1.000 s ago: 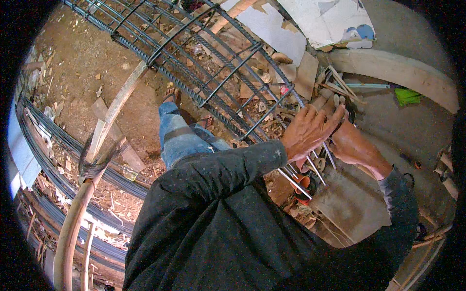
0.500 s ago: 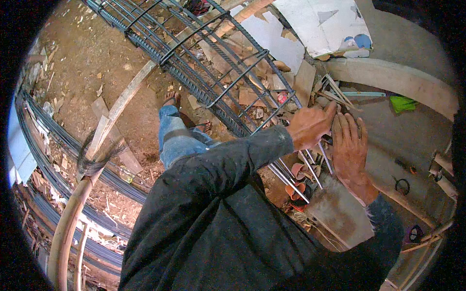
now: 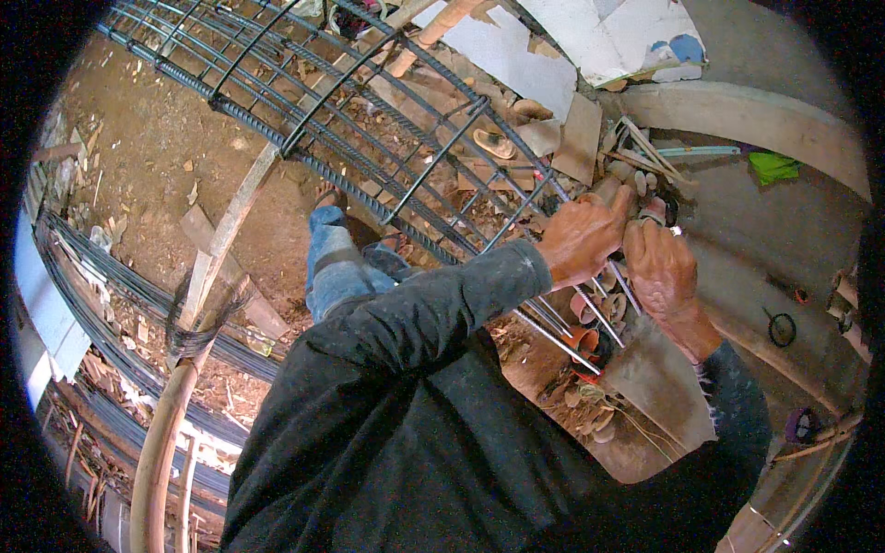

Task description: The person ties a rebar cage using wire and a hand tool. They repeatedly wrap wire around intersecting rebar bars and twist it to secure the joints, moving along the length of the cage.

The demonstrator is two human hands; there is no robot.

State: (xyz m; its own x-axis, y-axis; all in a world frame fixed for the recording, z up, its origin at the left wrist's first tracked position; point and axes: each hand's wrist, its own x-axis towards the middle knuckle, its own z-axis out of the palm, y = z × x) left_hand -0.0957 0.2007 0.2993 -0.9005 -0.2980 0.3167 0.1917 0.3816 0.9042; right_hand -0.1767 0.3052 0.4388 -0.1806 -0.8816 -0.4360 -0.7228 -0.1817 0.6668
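Observation:
A long cage of ribbed steel rebar (image 3: 359, 157) with square stirrups slants from the far left down to my hands. At its near right end, my left hand (image 3: 585, 238) is closed, its fingers bent; what they grip is hidden. Close beside it, my right hand (image 3: 659, 276) is closed too, knuckles up, around something I cannot make out. A small bright whitish bit (image 3: 676, 230) shows by its fingertips. Bare rebar ends (image 3: 558, 341) stick out below both hands.
Bundled rods (image 3: 120, 267) lie at the left, crossed by a wooden pole (image 3: 166, 433) with a coil of thin wire (image 3: 198, 323) on it. Torn white boards (image 3: 516, 64) and scraps lie beyond the cage. A green piece (image 3: 772, 168) lies on the right floor.
My right hand has gone from flat, stretched fingers to curled ones beside my left hand. The view has shifted slightly, and the rebar cage shows at a changed angle.

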